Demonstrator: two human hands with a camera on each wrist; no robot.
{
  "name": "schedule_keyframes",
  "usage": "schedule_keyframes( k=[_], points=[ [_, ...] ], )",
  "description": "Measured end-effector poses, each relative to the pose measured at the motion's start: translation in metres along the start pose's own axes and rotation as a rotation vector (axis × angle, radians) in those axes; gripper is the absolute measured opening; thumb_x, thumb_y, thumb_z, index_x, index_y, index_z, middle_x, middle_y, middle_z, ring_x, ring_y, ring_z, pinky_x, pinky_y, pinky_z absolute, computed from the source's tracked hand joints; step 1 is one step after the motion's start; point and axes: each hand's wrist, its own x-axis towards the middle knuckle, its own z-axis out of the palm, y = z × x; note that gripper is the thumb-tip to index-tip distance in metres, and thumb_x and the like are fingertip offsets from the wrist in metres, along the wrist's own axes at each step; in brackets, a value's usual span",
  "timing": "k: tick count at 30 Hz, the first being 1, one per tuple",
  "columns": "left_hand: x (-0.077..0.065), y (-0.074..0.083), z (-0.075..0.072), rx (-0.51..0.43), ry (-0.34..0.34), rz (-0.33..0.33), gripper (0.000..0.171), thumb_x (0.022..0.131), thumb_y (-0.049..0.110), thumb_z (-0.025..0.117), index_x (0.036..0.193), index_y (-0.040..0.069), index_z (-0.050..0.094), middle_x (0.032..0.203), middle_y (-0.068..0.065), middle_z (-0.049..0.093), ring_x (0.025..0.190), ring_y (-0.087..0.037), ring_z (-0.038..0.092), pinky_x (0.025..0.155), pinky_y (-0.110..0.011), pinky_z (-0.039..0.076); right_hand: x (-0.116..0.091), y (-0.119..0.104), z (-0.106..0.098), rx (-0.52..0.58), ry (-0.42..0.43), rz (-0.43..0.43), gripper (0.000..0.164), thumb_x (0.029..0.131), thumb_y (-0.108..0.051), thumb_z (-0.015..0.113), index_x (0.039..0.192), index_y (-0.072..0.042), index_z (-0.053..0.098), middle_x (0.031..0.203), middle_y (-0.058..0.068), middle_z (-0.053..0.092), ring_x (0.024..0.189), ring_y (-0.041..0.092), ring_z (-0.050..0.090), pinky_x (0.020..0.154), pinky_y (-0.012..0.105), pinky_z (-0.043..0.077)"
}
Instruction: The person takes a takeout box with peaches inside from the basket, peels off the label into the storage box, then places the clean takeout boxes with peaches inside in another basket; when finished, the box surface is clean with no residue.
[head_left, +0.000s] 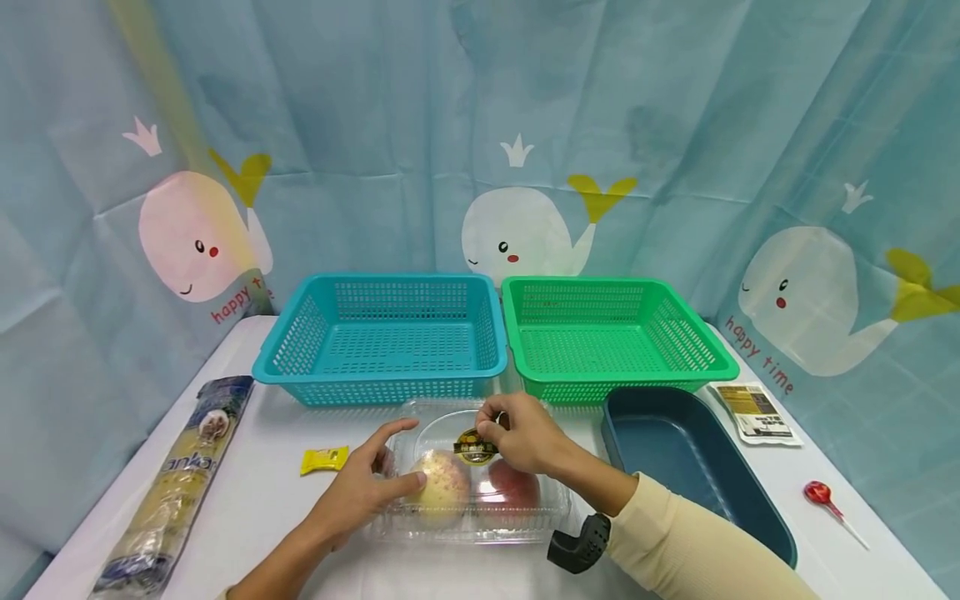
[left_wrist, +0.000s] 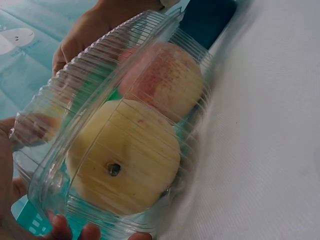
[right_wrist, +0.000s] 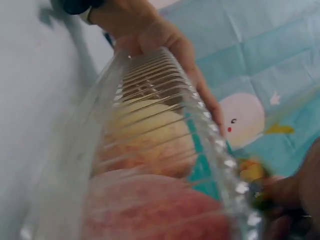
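Note:
A clear plastic clamshell box (head_left: 427, 530) lies on the white table in front of me, holding a pale yellow round fruit (head_left: 444, 493) and a red one (head_left: 513, 492) that look like apples or peaches. My left hand (head_left: 366, 485) grips the box's left end, thumb over the lid and fingertips under the lower edge in the left wrist view. On top of the lid is a black and gold label (head_left: 472, 450). With thumb and forefinger, my right hand (head_left: 527, 435) pinches the label's right edge. The right wrist view shows the label (right_wrist: 252, 171) blurred beside those fingers.
Behind the box stand a blue basket (head_left: 390, 388) and a green basket (head_left: 600, 390). To the right are a dark blue tray (head_left: 667, 450), a white and brown packet (head_left: 756, 414) and a red lollipop (head_left: 817, 492). Leftward lie a yellow wrapped sweet (head_left: 324, 459) and a long noodle pack (head_left: 180, 483).

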Motion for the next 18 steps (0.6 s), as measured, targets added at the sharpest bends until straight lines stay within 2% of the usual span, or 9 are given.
schedule_keyframes(
  k=[4,6,13,18],
  points=[
    [0.000,-0.001,0.000,-0.006,0.007,0.001,0.072,0.078,0.014,0.079,0.142,0.018,0.046,0.082,-0.011,0.038,0.073,-0.022,0.036,0.053,-0.031,0.037,0.001,-0.001,-0.011,0.152,0.057,-0.010,0.010,0.093,0.003,0.058,0.084,0.000,0.061,0.077,0.005,0.061,0.067,0.015,0.055,0.059,0.030,0.046],
    [0.000,-0.001,-0.001,-0.005,0.009,-0.002,0.072,0.078,0.013,0.079,0.142,0.018,0.047,0.082,-0.011,0.038,0.073,-0.022,0.036,0.054,-0.031,0.037,0.002,-0.002,-0.019,0.183,0.054,-0.021,0.009,0.093,0.003,0.058,0.084,0.001,0.061,0.078,0.007,0.062,0.069,0.017,0.056,0.061,0.033,0.047],
    [-0.001,0.000,-0.001,-0.026,-0.003,-0.006,0.070,0.079,0.015,0.079,0.141,0.019,0.047,0.082,-0.012,0.036,0.071,-0.022,0.036,0.053,-0.030,0.036,-0.007,-0.010,-0.052,0.122,-0.051,-0.073,0.010,0.095,-0.006,0.061,0.087,-0.003,0.067,0.082,0.006,0.063,0.077,0.022,0.060,0.068,0.035,0.052],
    [-0.001,0.000,-0.001,-0.034,-0.013,-0.003,0.070,0.079,0.015,0.079,0.141,0.019,0.047,0.083,-0.012,0.035,0.072,-0.023,0.035,0.054,-0.030,0.035,-0.020,-0.013,-0.084,0.121,-0.118,-0.092,0.012,0.096,-0.009,0.061,0.087,-0.003,0.066,0.084,0.010,0.063,0.078,0.026,0.059,0.071,0.037,0.052]
  ],
)
